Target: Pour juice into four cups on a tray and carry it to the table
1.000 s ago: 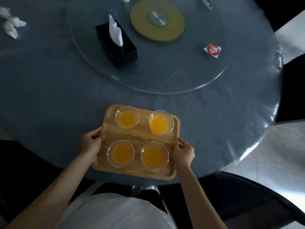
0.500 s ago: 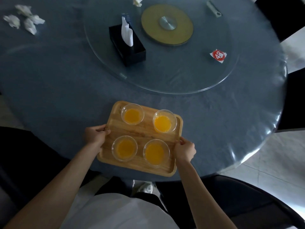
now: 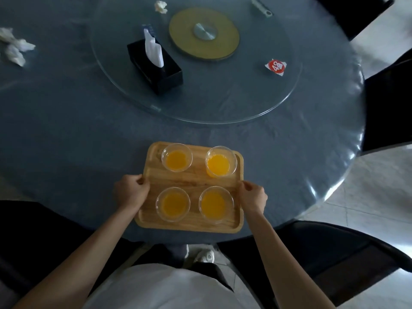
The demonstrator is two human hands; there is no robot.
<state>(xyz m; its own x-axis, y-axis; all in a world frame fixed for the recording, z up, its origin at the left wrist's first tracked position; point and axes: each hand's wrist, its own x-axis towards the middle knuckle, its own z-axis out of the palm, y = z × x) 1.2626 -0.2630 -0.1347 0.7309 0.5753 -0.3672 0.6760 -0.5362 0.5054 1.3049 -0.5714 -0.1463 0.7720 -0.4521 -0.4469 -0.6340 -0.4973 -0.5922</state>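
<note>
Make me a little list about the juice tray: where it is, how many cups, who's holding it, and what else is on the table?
tray: wooden, on the table near its front edge
cups: four clear cups with orange juice
left hand: grips tray's left edge
right hand: grips tray's right edge
also on table: glass turntable, black tissue box, crumpled tissues

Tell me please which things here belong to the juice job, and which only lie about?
Belong to the job: wooden tray, four cups of juice, left hand, right hand, table.

Only lying about: tissue box, crumpled tissues, glass turntable, red sticker.
</note>
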